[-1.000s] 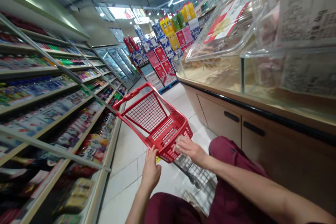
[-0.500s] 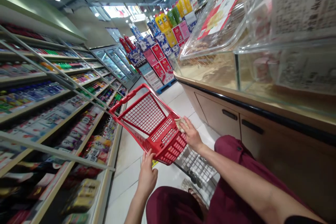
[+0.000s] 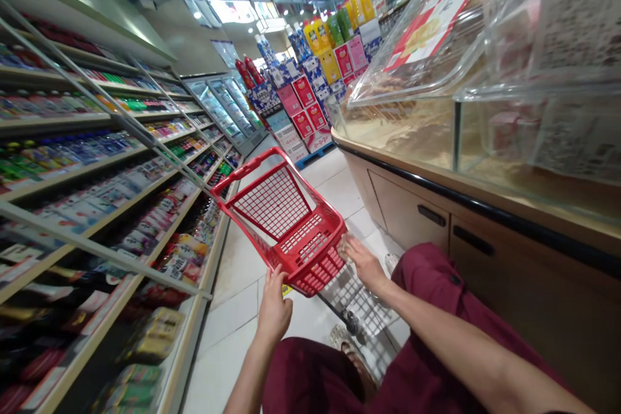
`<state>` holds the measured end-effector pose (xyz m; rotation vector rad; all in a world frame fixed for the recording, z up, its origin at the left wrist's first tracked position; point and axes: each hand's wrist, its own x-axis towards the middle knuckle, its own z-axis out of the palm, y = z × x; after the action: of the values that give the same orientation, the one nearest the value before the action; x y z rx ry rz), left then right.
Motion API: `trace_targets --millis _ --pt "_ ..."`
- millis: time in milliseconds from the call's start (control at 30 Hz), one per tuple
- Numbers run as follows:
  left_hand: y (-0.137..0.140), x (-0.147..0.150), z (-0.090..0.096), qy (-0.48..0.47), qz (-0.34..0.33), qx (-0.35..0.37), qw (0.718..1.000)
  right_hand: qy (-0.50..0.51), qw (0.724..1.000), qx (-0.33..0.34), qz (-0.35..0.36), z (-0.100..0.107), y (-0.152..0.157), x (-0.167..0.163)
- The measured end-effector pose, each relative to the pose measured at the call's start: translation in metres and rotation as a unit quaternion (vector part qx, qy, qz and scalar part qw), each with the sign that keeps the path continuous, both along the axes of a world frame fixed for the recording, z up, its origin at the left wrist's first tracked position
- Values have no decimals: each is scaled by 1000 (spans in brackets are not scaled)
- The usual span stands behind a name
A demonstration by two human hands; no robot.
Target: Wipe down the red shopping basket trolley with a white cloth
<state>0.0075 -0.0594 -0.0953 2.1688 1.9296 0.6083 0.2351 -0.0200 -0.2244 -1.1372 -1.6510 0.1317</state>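
A small red shopping cart point(image 3: 317, 272) with a lattice basket stands on the tiled floor before my knees. My left hand point(image 3: 274, 307) grips the near left corner of its rim, fingers hooked over the edge. On the opposite side, my right hand point(image 3: 365, 265) presses a pale, crumpled cloth point(image 3: 342, 248) against the outer wall of the basket. Most of the cloth is hidden behind the fingers. No goods show in the basket. Below it, the cart's lower wire rack point(image 3: 371, 310) and a dark wheel point(image 3: 351, 321) are visible near my foot.
Shelves of bottled drinks point(image 3: 111, 181) with slanting rails run along the left. A wooden counter point(image 3: 402, 200) with clear plastic covers point(image 3: 431, 39) closes in on the right. Stacked drink cartons point(image 3: 310, 107) stand ahead, beside glass-door coolers point(image 3: 228, 110).
My right hand has moved the cloth from the top of the basket's right rim down to its outer side. My left hand keeps its hold on the corner. The view has shifted slightly.
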Motion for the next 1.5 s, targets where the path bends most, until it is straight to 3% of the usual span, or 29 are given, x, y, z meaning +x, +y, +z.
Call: trace_targets --millis 100,267,433,533,600,700,767,867,933,1000,1067,1133,1233,1333,1400,1500 --pt "0 1 0 11 -1 -7 1000 -12 1000 -24 9 -6 -8 4" --pt "-3 4 1 0 -4 6 1000 50 997 -14 -58 17 3 7" --pt "-18 14 -1 -84 23 40 995 -28 990 -134 37 -2 -29 -6" --pt "-37 32 -16 -207 46 87 973 7 984 -137 110 14 -56 -15" --pt "-48 48 -30 -340 54 25 939 65 975 -153 147 42 -65 -21" --pt "-57 70 -47 -550 74 -110 824 145 950 -224 161 79 -68 -30" --pt "-58 78 -52 -632 101 -147 755 198 922 -285 172 89 -66 -36" --pt "-56 79 -51 -675 119 -176 707 240 888 -338 201 88 -62 -43" --pt "-54 76 -47 -687 127 -180 692 201 916 -301 173 83 -64 -46" --pt "-52 72 -44 -700 149 -166 678 120 962 -210 123 78 -69 -49" --pt "-52 68 -41 -715 167 -150 662 23 988 -99 116 74 -78 -51" --pt "-54 62 -40 -724 167 -149 652 -72 986 -26 149 69 -88 -54" --pt "-58 53 -41 -717 146 -201 651 -165 971 -30 173 59 -99 -56" --pt "-62 47 -42 -692 122 -235 672 -196 964 -40 177 53 -99 -58" --pt "-61 46 -39 -665 123 -255 691 -201 959 6 199 50 -95 -58" --pt "-56 43 -29 -624 146 -321 698 -170 960 72 209 51 -87 -56"
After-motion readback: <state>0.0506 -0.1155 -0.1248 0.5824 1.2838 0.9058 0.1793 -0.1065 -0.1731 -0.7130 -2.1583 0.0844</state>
